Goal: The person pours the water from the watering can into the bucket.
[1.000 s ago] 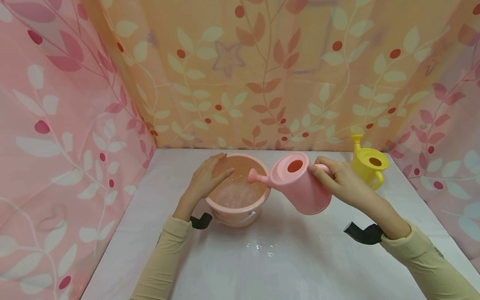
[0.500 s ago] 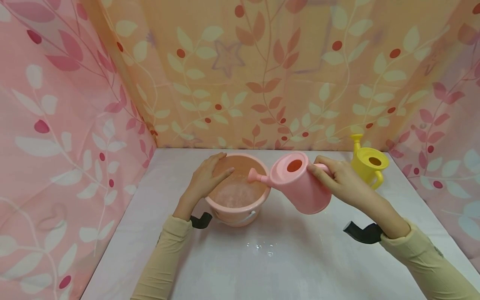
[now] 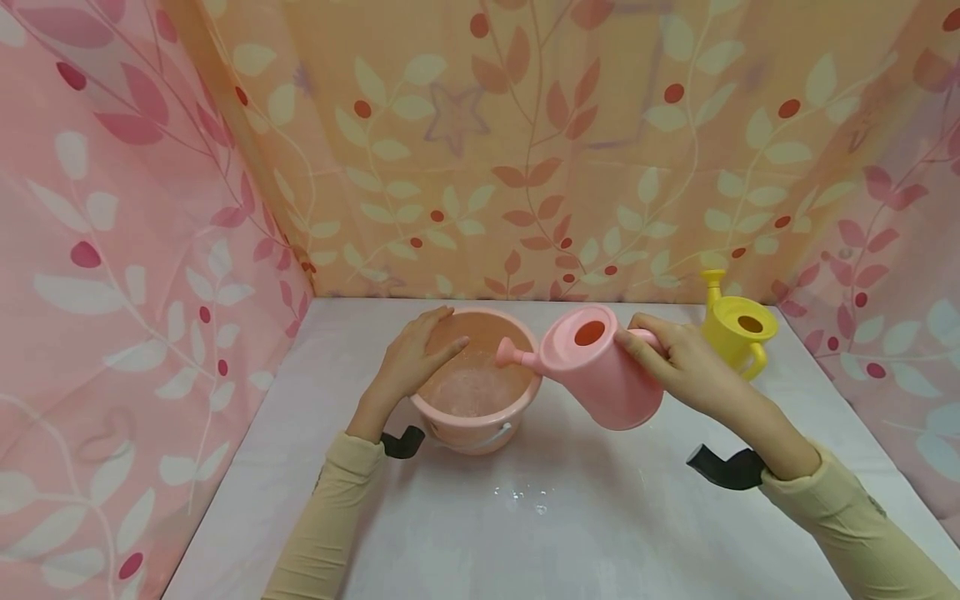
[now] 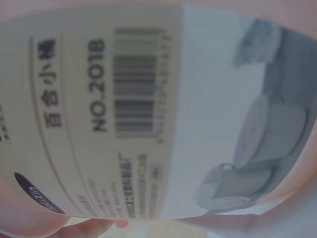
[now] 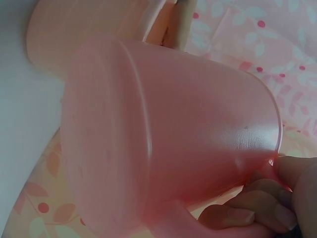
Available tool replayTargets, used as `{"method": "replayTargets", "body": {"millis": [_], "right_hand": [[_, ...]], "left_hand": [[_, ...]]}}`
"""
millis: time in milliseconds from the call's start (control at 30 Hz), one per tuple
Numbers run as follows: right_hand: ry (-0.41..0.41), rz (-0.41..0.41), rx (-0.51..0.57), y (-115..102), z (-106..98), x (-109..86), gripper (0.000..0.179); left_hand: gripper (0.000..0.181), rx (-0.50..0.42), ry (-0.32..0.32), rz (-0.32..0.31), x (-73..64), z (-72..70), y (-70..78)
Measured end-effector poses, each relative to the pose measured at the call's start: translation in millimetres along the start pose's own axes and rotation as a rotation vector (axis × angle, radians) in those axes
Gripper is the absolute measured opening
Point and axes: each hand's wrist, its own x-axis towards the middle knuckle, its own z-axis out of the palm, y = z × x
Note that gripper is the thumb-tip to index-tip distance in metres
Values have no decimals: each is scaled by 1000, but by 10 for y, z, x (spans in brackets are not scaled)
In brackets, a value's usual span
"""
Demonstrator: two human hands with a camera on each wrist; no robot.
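My right hand (image 3: 678, 354) grips the handle of a pink watering can (image 3: 611, 392). In the right wrist view, fingers curl round the handle (image 5: 183, 220) beside the can's body. The can is tilted left over the white table, with its spout head (image 3: 508, 352) above the opening of a light pink bucket (image 3: 468, 423). Water (image 3: 472, 392) lies in the bucket. My left hand (image 3: 408, 354) rests at the bucket's left rim, fingers stretched toward the back and thumb reaching over the opening. A printed label (image 4: 133, 99) on the bucket fills the left wrist view.
A yellow watering can (image 3: 738, 329) stands at the back right, behind my right hand. Small drops of water (image 3: 517, 494) dot the white table (image 3: 585, 542) in front of the bucket. Leaf-patterned curtains (image 3: 525, 150) enclose the back and sides.
The splashes and bubbles on the bucket's water have eased, and its surface looks calmer. Both hands and the pink watering can hold nearly the same positions.
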Motion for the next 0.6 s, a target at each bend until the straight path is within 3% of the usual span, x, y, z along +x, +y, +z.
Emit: {"method": "replayTargets", "body": {"millis": [433,600], "right_hand": [[12,-1,-3,37,9,-7,21],[10,-1,-3,39,8,-6,21]], "left_hand": [[80,77,-34,-30,24,-3,33],[80,118,-23,-11,40,-5,58]]}}
